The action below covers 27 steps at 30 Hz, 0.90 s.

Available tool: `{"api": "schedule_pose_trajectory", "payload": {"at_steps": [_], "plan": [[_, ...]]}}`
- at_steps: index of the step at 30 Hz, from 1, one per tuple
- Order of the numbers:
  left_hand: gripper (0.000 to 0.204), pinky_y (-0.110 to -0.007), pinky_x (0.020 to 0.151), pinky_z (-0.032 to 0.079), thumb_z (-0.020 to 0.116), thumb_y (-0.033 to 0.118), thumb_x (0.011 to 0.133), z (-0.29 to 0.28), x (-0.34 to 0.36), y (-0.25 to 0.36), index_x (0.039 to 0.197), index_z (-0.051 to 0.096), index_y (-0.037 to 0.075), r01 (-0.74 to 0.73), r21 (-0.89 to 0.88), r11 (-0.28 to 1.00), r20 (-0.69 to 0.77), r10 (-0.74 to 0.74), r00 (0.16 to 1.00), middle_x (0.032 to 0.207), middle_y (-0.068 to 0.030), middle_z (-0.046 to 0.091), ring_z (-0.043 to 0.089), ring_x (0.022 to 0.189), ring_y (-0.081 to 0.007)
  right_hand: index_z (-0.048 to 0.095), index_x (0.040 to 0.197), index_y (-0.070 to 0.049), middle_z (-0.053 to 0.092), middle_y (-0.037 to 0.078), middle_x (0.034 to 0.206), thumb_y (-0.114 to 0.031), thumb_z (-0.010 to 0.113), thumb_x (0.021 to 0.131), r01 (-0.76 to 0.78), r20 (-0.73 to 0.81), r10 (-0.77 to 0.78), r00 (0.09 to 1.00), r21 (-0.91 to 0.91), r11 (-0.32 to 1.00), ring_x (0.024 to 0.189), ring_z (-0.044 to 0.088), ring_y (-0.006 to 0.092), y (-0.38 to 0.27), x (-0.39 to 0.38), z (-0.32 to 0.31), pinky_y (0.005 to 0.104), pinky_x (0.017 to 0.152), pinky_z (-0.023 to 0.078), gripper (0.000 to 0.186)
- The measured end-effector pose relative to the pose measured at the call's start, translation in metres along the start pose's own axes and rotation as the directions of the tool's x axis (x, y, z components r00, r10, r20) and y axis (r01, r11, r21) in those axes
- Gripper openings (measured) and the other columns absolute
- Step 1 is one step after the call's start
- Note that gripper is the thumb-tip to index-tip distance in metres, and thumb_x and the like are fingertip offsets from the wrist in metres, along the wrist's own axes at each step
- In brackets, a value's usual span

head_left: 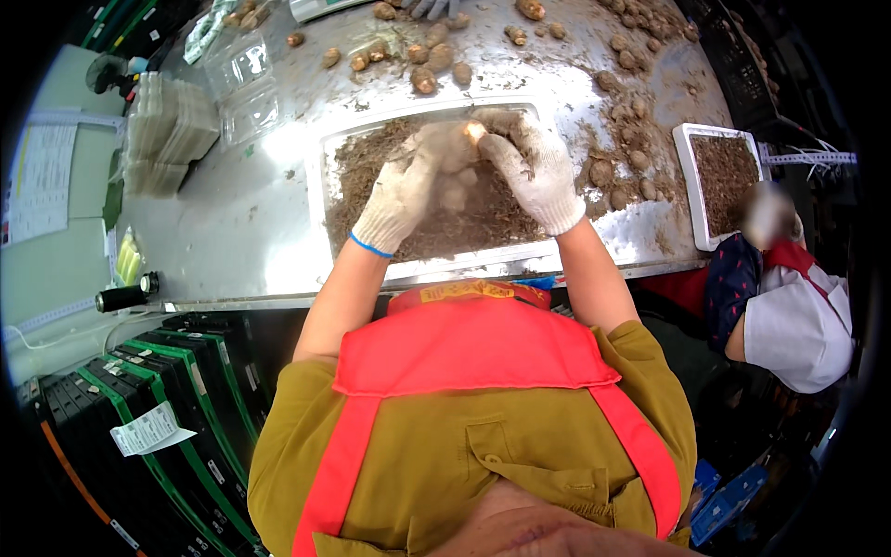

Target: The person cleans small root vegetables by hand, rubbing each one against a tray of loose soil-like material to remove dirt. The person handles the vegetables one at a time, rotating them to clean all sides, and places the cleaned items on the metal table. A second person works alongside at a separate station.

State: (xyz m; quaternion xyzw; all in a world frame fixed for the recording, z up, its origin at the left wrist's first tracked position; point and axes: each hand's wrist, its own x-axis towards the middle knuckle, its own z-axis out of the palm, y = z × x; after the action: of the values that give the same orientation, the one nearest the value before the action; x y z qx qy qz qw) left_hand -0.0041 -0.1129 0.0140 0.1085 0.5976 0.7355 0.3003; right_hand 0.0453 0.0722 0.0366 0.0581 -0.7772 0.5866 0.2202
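Both my hands wear white knit gloves and meet over a white rectangular tray (pixel 321 200) strewn with brown fibrous scraps. Between my right thumb and fingers is a small taro (pixel 474 132), its pale orange end showing. My right hand (pixel 534 167) is closed on it. My left hand (pixel 404 190), with a blue cuff edge, reaches in from the other side, its fingertips by the taro. Motion smears those fingers, so their grip is unclear. Below them, blurred round tubers (pixel 455 193) show in the tray.
Several loose taros (pixel 424 80) lie beyond the tray, more (pixel 603 173) to its right. Clear plastic boxes (pixel 249 102) and stacked containers (pixel 167 130) stand left. A co-worker (pixel 789 316) is at right beside a smaller tray (pixel 691 186). A black crate (pixel 733 65) stands far right; green-edged crates (pixel 172 408) below left.
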Motion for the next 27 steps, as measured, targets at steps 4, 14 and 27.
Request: {"api": "schedule_pose_trajectory", "payload": {"at_steps": [4,14,27], "plan": [[0.065,-0.031,0.059,0.054,0.047,0.06,0.098,-0.008,0.003,-0.006,0.134,0.053,0.006,0.095,-0.103,0.99,0.096,-0.085,0.992,0.1,-0.0103,0.068,0.065,0.071,-0.0179,0.071,0.1,-0.001,0.072,0.015,0.088,-0.014,0.066,0.094,0.028,-0.1,-0.043,0.994,-0.142,0.989,0.08,0.07,0.0238,0.003,-0.002,0.007,0.0321,0.074,0.054,0.016],[0.057,-0.033,0.059,0.053,0.052,0.054,0.099,0.005,0.008,-0.014,0.136,0.051,0.012,0.057,-0.389,0.919,-0.002,-0.062,0.998,0.096,-0.0064,0.062,0.062,0.077,-0.0184,0.071,0.104,-0.001,0.074,0.013,0.092,-0.018,0.064,0.094,-0.054,-0.14,0.046,0.989,-0.054,0.997,0.081,0.071,0.0232,0.022,-0.005,0.001,0.0316,0.073,0.054,0.021],[0.064,-0.029,0.058,0.048,0.05,0.06,0.097,0.011,0.002,-0.006,0.134,0.055,0.008,-0.008,-0.185,0.983,-0.129,-0.017,0.991,0.084,-0.0049,0.062,0.055,0.064,-0.0136,0.066,0.088,-0.006,0.066,0.01,0.08,-0.017,0.07,0.088,-0.05,0.207,0.117,0.971,-0.304,0.951,0.077,0.068,0.0275,0.037,-0.021,-0.017,0.0327,0.069,0.053,0.012]]}}
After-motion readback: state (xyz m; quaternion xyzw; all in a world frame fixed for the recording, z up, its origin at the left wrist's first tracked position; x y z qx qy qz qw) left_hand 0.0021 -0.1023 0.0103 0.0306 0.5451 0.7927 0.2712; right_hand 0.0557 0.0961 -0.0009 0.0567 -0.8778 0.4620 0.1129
